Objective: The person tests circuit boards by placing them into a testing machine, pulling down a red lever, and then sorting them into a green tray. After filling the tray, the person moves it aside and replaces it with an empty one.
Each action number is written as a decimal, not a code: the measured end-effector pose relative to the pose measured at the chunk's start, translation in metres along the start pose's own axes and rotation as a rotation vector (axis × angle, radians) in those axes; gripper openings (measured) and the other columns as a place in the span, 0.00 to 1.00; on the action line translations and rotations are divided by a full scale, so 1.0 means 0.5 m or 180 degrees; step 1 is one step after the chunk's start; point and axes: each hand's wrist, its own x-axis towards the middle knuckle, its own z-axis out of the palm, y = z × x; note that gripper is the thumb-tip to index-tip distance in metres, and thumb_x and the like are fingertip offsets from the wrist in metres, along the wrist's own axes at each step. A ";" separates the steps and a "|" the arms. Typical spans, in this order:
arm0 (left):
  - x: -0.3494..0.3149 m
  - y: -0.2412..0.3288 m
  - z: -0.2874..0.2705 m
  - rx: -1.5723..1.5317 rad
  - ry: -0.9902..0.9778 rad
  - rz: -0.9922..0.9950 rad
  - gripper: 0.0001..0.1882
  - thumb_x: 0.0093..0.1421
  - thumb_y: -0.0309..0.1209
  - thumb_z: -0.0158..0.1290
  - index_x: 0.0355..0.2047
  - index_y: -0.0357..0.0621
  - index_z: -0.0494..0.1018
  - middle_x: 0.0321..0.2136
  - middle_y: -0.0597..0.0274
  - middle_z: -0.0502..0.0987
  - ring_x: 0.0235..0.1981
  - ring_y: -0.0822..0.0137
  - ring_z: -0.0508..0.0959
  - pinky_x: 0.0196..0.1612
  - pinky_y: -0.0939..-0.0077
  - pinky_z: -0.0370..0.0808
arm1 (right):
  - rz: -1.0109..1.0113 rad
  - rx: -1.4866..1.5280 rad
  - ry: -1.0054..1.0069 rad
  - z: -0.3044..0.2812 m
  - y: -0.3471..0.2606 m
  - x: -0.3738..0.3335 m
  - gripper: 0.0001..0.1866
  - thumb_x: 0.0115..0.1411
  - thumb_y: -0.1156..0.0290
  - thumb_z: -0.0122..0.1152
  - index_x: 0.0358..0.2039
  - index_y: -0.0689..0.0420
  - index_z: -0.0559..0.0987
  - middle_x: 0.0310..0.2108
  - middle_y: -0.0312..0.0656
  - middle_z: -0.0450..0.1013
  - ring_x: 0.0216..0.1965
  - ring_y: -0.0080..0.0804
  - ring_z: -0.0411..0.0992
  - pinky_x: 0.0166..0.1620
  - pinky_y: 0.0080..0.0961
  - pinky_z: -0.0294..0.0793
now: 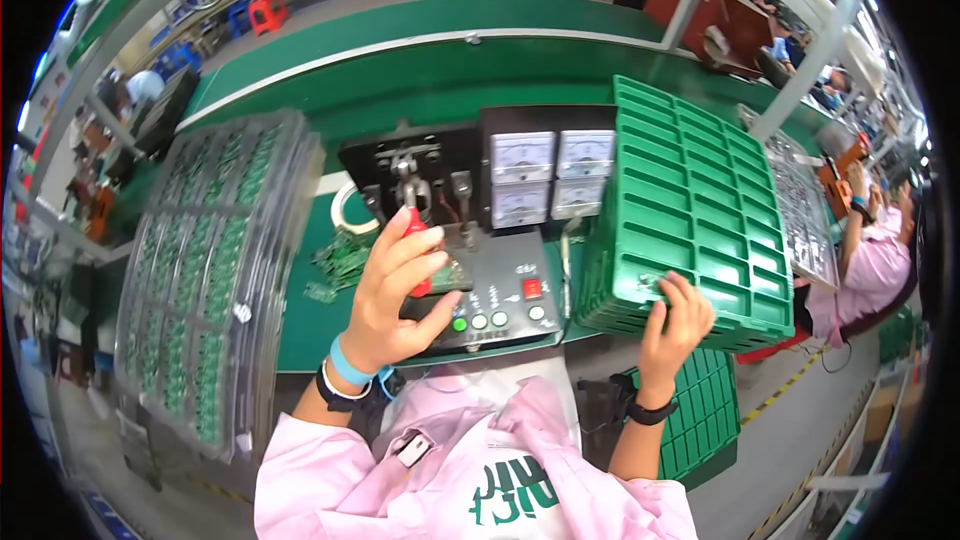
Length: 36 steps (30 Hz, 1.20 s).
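Note:
My left hand (395, 295) is at the red handle (416, 228) of a toggle clamp on a black test fixture (465, 285), its fingers curled round the handle and the thumb held off. Part of a green circuit board (452, 277) shows in the fixture beside my fingers. My right hand (680, 325) reaches over the near left corner of a stacked green compartment tray (700, 210). Its thumb and fingertips pinch at a small circuit board (648, 283) in a corner compartment; the fingers partly hide the board.
Loose green boards (345, 258) lie near a tape roll (352, 208), left of the fixture. Clear plastic trays (205, 260) full of boards stand at the left. Analog meters (522, 178) rise behind the fixture. More green trays (700, 420) sit low right; a co-worker (870, 260) is beyond.

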 end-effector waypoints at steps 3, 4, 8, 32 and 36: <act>-0.091 0.013 -0.030 -0.0013 -0.0088 -0.0883 0.25 0.51 0.23 0.62 0.50 0.40 0.72 0.55 0.50 0.71 0.57 0.49 0.71 0.59 0.57 0.66 | -0.0191 0.0487 0.0107 0.030 -0.036 -0.017 0.13 0.56 0.73 0.59 0.42 0.58 0.77 0.48 0.45 0.73 0.53 0.47 0.67 0.59 0.46 0.58; -0.120 0.015 -0.048 0.0016 -0.0264 -0.1307 0.23 0.52 0.23 0.61 0.50 0.39 0.72 0.56 0.50 0.71 0.57 0.49 0.70 0.60 0.58 0.65 | -0.0405 0.0885 0.0137 0.036 -0.063 -0.025 0.14 0.54 0.74 0.60 0.43 0.58 0.76 0.49 0.46 0.73 0.54 0.48 0.67 0.59 0.47 0.59; -0.215 0.034 -0.052 -0.0036 -0.0658 -0.2209 0.19 0.56 0.24 0.58 0.49 0.39 0.74 0.56 0.50 0.71 0.58 0.48 0.69 0.60 0.58 0.65 | -0.1329 0.1534 -0.1050 0.082 -0.182 -0.060 0.23 0.47 0.72 0.67 0.47 0.57 0.76 0.51 0.47 0.71 0.55 0.53 0.66 0.58 0.51 0.63; -0.096 -0.047 -0.094 0.0585 -0.2256 -0.1446 0.42 0.41 0.42 0.69 0.59 0.57 0.68 0.55 0.55 0.63 0.56 0.47 0.63 0.58 0.53 0.64 | -0.1200 0.1625 -0.1608 0.117 -0.222 -0.104 0.24 0.45 0.71 0.68 0.47 0.55 0.78 0.50 0.41 0.74 0.54 0.39 0.69 0.56 0.38 0.65; -0.119 -0.052 -0.081 0.0409 -0.1915 -0.1553 0.41 0.42 0.40 0.69 0.59 0.56 0.68 0.56 0.54 0.63 0.56 0.47 0.63 0.58 0.53 0.64 | -0.0627 0.2162 -0.1736 0.114 -0.278 0.015 0.30 0.44 0.72 0.71 0.51 0.58 0.75 0.53 0.50 0.69 0.54 0.47 0.69 0.55 0.40 0.68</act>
